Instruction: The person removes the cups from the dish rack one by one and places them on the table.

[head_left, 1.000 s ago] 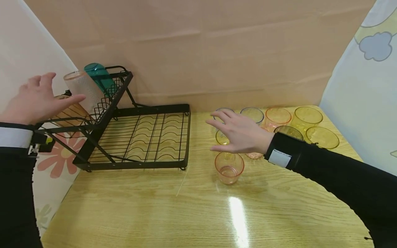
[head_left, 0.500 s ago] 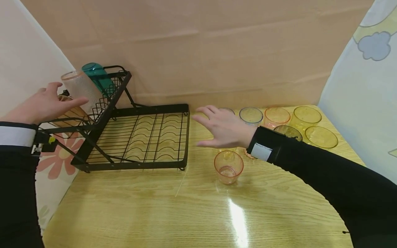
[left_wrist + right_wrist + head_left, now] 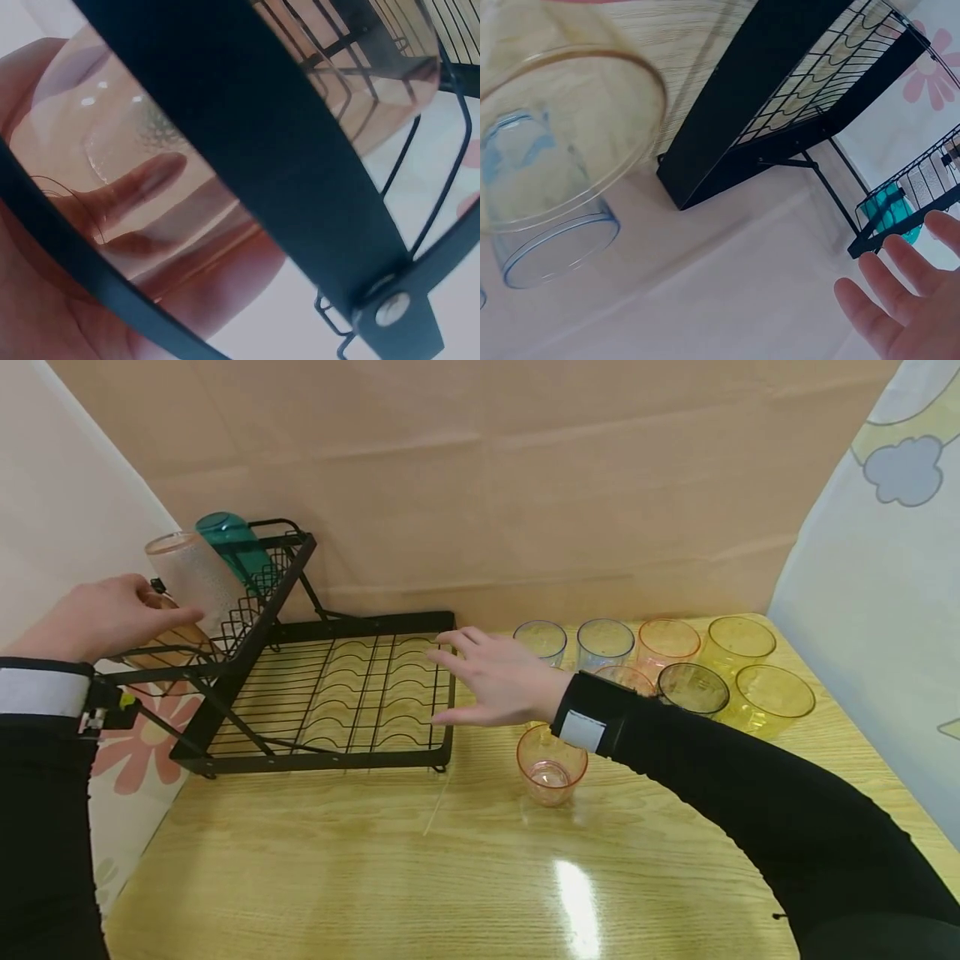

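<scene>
Head view: the left hand [image 3: 105, 617] wraps an amber tumbler [image 3: 168, 639] lying tilted on the dish rack's [image 3: 330, 693] raised tier, at the table's [image 3: 375, 860] back-left corner. The right hand [image 3: 498, 681], fingers spread and empty, hovers at the rack's right edge.

Left wrist view: fingers [image 3: 142, 180] show through the tumbler's wall.

Right wrist view: fingertips [image 3: 889, 300] are splayed, holding nothing.

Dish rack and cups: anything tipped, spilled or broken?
Nothing stands out. The dish rack sits flat on the table; the clear cup and teal cup lie tilted on its raised shelf. The loose cups stand upright, no spill.
</scene>
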Motion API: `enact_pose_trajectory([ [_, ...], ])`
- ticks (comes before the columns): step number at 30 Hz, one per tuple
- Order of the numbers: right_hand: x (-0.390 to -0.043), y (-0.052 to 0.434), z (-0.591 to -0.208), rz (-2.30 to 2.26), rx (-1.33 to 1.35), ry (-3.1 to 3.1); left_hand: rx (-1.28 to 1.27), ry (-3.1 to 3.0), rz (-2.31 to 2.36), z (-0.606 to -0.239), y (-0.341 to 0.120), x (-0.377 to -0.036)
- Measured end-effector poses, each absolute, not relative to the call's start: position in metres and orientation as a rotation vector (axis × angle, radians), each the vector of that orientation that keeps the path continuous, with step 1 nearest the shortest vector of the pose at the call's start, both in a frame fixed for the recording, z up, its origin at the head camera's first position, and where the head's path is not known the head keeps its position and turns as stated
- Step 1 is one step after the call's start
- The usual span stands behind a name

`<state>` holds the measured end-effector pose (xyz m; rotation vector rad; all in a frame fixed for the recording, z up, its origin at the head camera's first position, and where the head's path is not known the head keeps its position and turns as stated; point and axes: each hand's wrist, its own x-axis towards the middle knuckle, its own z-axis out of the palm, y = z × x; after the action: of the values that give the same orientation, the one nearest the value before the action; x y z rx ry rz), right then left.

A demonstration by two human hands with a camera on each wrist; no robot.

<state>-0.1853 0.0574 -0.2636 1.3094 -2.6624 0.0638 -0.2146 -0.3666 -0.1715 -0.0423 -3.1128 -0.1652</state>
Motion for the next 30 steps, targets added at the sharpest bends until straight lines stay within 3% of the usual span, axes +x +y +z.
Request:
enact_pose_trajectory([
  [18, -0.191, 0.020, -0.263, 0.032, 1.350, -2.657, 0.005, -3.065, -0.177, -0.160, -0.377, -0.219],
  [21, -0.190, 0.014, -0.261, 0.034, 1.345, -2.665, 0.057, -3.058, -0.200, -0.165, -0.406, -0.242],
  [26, -0.190, 0.003, -0.260, 0.035, 1.350, -2.679, 0.099, -3.001, -0.231, -0.199, -0.495, -0.313],
  [28, -0.190, 0.000, -0.260, 0.029, 1.350, -2.689, 0.092, -2.946, -0.252, -0.197, -0.495, -0.315],
  [30, -0.190, -0.003, -0.261, 0.013, 1.340, -2.701, 0.093, -2.866, -0.293, -0.182, -0.467, -0.294],
])
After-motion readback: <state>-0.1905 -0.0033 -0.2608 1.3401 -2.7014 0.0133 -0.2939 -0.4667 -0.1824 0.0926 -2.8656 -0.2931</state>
